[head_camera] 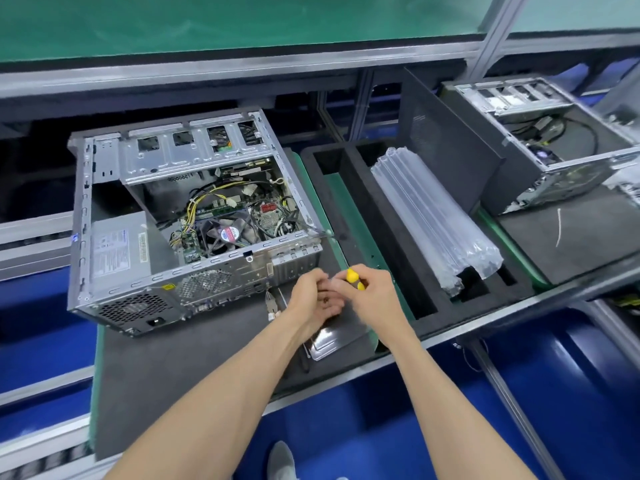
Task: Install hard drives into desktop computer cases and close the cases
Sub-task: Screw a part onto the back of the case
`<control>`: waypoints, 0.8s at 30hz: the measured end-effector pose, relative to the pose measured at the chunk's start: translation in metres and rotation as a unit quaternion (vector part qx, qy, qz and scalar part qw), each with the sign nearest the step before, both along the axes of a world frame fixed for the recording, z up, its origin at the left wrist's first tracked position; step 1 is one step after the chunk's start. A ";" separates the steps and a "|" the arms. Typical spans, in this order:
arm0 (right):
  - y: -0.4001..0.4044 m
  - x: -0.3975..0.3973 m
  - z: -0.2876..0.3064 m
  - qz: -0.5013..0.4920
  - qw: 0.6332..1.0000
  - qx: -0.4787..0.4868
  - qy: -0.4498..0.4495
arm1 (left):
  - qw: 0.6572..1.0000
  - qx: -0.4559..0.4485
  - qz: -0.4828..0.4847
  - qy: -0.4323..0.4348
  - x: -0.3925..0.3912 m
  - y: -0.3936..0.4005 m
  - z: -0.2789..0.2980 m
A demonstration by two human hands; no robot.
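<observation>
- The near case [194, 223] lies on its side on the grey mat [180, 368], side panel off, board, fan and cables exposed; judging by that, no closing has begun here.
- A drive [337, 341], silvery and flat, lies on the mat just below both hands, outside the case, so it appears not yet installed.
- The right hand [372, 299] curls its fingers round a yellow-handled screwdriver [355, 278].
- The left hand [313, 297] has fingers bent toward the right one, seemingly pinching something small; what it is I cannot tell.
- Pliers [272, 304] rest on the mat beside the case.
- A second case [554, 147] stands open to the right, a dark panel [453, 147] leaning beside it, so it also awaits closing.
- Left to do, it seems: mounting, screwing, closing both.
</observation>
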State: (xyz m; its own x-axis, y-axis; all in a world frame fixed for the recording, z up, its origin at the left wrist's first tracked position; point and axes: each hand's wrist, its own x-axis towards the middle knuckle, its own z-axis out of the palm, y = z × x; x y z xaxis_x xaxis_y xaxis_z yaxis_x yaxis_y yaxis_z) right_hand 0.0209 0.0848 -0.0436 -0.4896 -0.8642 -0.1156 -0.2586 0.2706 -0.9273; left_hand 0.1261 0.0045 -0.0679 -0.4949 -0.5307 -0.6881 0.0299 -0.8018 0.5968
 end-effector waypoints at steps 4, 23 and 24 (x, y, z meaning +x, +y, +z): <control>0.009 -0.013 0.010 -0.001 0.998 -0.014 -0.055 | 0.997 0.044 0.004 0.064 -0.001 -0.002 0.000; 0.033 -0.048 -0.041 -0.219 0.949 0.190 -0.125 | 0.834 -0.415 -0.273 -0.240 -0.015 0.028 -0.014; 0.032 -0.048 -0.041 -0.212 0.949 0.191 -0.137 | 0.805 -0.454 -0.277 -0.262 -0.020 0.031 -0.016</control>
